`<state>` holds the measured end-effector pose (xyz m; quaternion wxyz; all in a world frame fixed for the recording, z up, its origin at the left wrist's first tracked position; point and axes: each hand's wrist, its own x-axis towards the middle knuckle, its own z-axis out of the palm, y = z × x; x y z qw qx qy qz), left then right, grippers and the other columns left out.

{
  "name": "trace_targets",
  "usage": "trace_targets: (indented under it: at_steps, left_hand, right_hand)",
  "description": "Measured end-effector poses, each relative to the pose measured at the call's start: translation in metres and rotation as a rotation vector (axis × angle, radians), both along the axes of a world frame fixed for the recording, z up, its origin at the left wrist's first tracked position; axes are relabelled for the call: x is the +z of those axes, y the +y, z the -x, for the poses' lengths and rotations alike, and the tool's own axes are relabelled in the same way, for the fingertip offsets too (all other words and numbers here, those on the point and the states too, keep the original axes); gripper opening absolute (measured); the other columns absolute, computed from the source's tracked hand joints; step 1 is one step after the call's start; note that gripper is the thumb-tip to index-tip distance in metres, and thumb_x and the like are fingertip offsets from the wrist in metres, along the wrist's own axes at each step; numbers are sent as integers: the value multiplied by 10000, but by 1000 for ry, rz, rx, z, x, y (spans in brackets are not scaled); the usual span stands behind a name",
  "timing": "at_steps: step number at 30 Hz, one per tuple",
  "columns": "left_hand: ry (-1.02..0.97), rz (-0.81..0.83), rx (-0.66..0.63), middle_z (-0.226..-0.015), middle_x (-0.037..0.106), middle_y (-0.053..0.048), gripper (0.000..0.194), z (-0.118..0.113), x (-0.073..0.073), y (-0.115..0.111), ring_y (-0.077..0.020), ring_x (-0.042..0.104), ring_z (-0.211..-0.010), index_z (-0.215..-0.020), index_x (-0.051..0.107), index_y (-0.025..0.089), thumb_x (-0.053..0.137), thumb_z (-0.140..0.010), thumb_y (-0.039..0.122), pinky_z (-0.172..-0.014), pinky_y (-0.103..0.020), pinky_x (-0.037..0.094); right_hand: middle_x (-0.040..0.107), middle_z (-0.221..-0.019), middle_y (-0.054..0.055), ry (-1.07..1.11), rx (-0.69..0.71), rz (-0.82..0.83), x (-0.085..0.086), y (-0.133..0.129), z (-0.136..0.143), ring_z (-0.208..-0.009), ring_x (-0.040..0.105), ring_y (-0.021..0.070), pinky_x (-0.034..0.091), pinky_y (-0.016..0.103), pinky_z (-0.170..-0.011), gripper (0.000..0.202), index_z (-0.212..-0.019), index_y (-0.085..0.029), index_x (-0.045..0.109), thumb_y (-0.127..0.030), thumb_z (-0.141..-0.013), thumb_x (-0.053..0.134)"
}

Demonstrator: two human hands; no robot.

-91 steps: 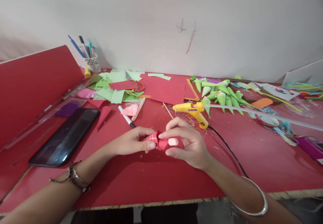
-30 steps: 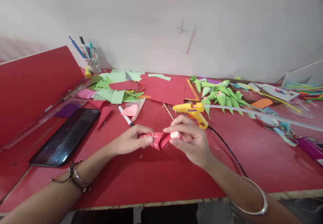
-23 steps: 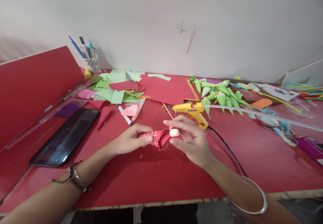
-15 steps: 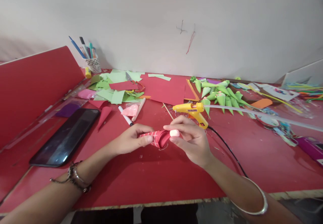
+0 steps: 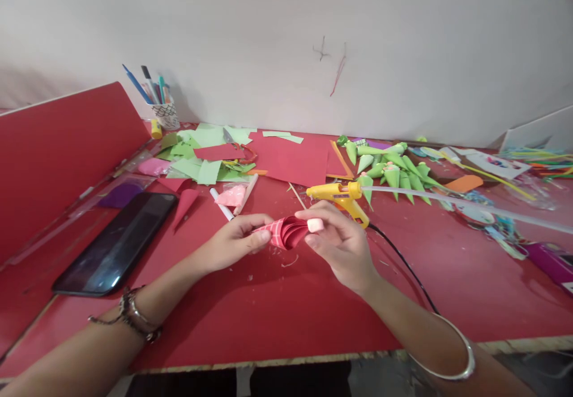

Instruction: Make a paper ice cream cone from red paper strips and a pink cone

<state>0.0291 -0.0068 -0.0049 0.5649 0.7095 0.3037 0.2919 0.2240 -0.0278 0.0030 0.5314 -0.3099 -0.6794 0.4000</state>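
Note:
My left hand (image 5: 239, 240) is closed around the narrow end of a rolled red paper cone (image 5: 278, 233) with a white line pattern. The cone lies sideways, its open mouth facing right and showing curled layers. My right hand (image 5: 342, 243) pinches a small pale pink lump of clay (image 5: 315, 225) between thumb and fingers, right at the cone's mouth. Whether the lump touches the paper I cannot tell. Behind my right hand lies a yellow glue gun (image 5: 335, 191) with a long clear glue stick. A larger pink clay lump (image 5: 231, 196) sits beyond my left hand.
A black phone (image 5: 116, 245) lies at left, near loose red paper cones (image 5: 184, 207). Green paper scraps (image 5: 208, 172) and red sheets (image 5: 290, 158) cover the back. Several green paper cones (image 5: 391, 177) are piled at back right. The glue gun's black cord (image 5: 405, 265) runs toward the front edge.
The paper cone has risen slightly and its mouth has tilted more toward me. My right hand has shifted a little up and right with the clay lump.

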Motion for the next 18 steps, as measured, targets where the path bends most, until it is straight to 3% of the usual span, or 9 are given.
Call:
trace_targets:
  at_steps: [5, 18]
  left_hand:
    - [17, 38, 12, -587, 356, 43, 377, 1, -4, -1, -65, 300, -508, -713, 472, 125, 373, -830, 470, -481, -192, 272]
    - [88, 13, 108, -606, 427, 9, 467, 1, -4, -3, -108, 411, -567, -690, 491, 143, 334, -795, 570, -509, -208, 366]
  right_hand:
    - [526, -814, 8, -5, -26, 4, 0, 0, 0, -791, 504, 134, 458, 290, -690, 190, -938, -284, 627, -221, -773, 559]
    - [547, -812, -3, 14, -34, 37, 0, 0, 1, -783, 519, 120, 471, 270, -689, 233, -963, -292, 623, -203, -752, 584]
